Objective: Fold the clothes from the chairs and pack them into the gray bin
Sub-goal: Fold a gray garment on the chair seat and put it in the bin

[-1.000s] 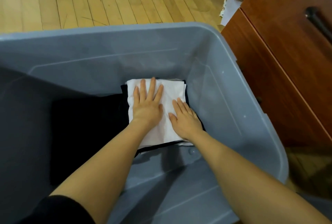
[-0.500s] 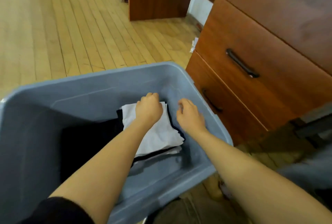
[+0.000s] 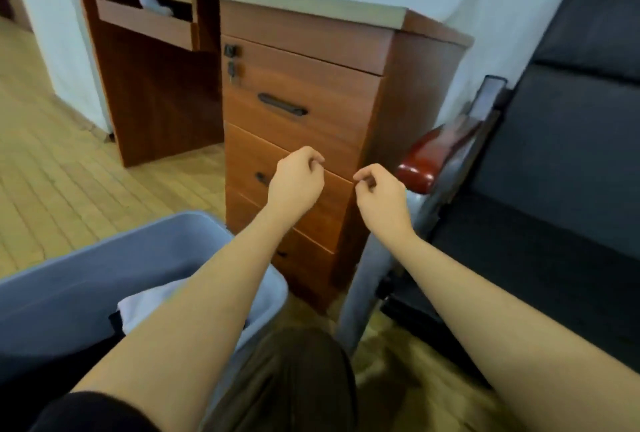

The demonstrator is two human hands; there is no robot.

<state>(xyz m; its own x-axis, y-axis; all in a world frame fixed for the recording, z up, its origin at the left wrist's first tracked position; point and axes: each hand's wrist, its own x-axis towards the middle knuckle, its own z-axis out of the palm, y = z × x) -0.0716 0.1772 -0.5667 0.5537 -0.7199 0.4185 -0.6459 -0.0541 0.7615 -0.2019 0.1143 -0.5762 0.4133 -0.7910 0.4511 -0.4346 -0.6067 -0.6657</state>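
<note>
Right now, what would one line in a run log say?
left hand: empty, fingers curled | right hand: empty, fingers curled | white garment: in gray bin | chair: ahead

The gray bin [image 3: 104, 269] at lower left is looking like smooth, matt plastic, and inside it a white folded garment [image 3: 145, 310] is showing as soft cloth beside a dark cloth [image 3: 116, 322]. The counter [image 3: 298, 85] across the upper middle is showing red-brown wood-look panels with a faint sheen, its top edged in a paler matt strip, and its drawer handles [image 3: 282, 109] are appearing dark and smooth. The floor [image 3: 52, 172] at left is showing light wooden boards with a dull finish. At right, the chair [image 3: 571, 154] is wearing dark, matt upholstery, while its armrest [image 3: 420, 161] is gleaming as glossy red-brown wood over a gray, smooth frame [image 3: 360, 279].
</note>
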